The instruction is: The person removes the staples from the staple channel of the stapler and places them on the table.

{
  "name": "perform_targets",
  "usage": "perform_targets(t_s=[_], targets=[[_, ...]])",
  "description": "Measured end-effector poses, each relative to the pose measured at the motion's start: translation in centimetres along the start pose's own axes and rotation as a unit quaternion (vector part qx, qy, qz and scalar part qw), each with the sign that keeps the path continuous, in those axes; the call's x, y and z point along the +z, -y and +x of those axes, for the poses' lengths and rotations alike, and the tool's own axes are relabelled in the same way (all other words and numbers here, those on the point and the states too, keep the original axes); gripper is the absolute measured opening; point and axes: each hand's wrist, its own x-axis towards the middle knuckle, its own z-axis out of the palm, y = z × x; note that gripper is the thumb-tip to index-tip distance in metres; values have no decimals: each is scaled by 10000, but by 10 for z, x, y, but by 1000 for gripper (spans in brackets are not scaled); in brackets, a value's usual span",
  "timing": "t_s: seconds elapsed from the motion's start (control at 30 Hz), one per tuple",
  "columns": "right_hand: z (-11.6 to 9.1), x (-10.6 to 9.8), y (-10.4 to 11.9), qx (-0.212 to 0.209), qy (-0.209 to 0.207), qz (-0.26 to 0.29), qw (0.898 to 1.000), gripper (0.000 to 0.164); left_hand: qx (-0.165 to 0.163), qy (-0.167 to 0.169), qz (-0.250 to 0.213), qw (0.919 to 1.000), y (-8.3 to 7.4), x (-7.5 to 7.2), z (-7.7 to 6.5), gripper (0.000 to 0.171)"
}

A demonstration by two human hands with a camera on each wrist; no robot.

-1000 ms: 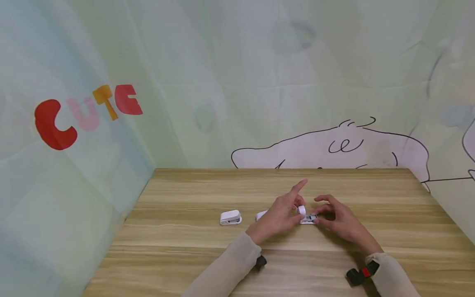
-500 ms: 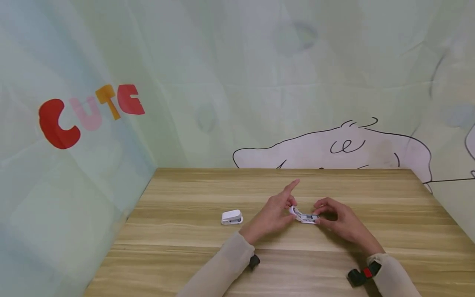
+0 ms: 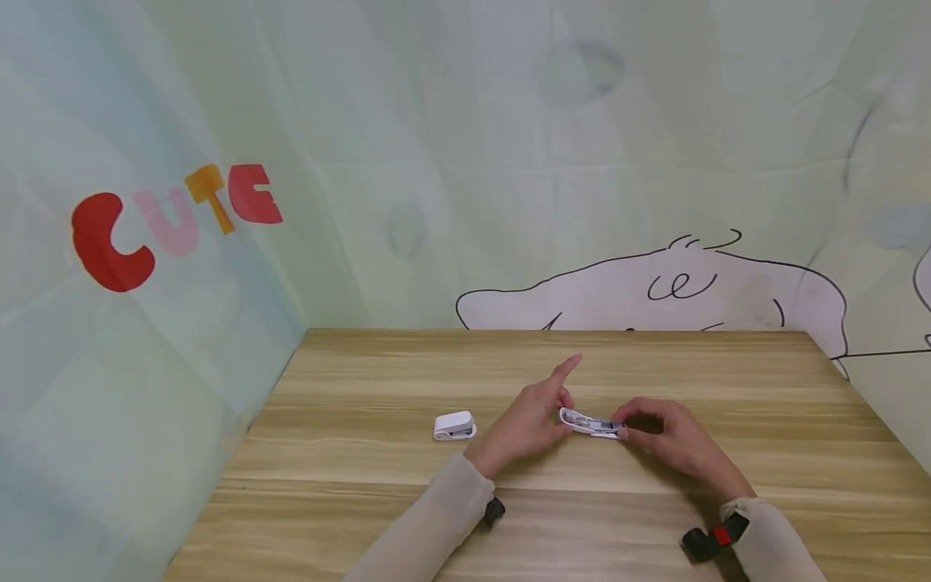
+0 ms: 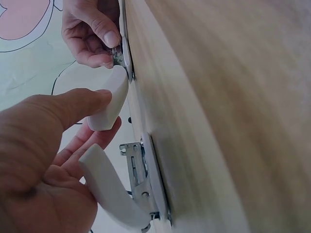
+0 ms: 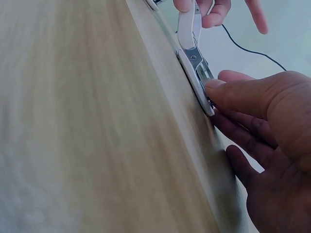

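Observation:
A small white stapler [image 3: 592, 423] lies unfolded between the hands, its top cover swung back almost flat and its metal staple channel showing. My left hand [image 3: 527, 424] pinches the white cover [image 4: 109, 104] between thumb and fingers, with the index finger pointing away. At the other end, my right hand [image 3: 669, 436] pinches the stapler's base [image 5: 197, 80] between thumb and fingers. Another white stapler [image 4: 116, 189] stands close beside my left palm in the left wrist view; the left hand appears to hide it in the head view.
A white stapler [image 3: 454, 426] sits on the wooden table [image 3: 349, 517] to the left of my left hand. Behind the table hangs a printed cloth backdrop [image 3: 436, 162]. A black wrist device [image 3: 709, 537] is worn at the right sleeve.
My left hand has moved left and lowered, swinging the cover from upright to nearly flat. It now covers the middle stapler in the head view. The right hand keeps hold of the base.

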Motion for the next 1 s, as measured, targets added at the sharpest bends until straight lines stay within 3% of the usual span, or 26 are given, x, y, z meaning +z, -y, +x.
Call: perform_targets(t_s=[0.47,0.73,1.0], targets=[[-1,1,5,-887,0,-101,9960,22,-123,63,-32,9999,3,0,1,109],[0,6,8,-1452,-296,-735,9862,26,-82,99,-41,9999,1,0,1,108],[-1,12,9,-1503,-640,-880,9826,29,25,80,-70,9999,-1,-1,-1,107]])
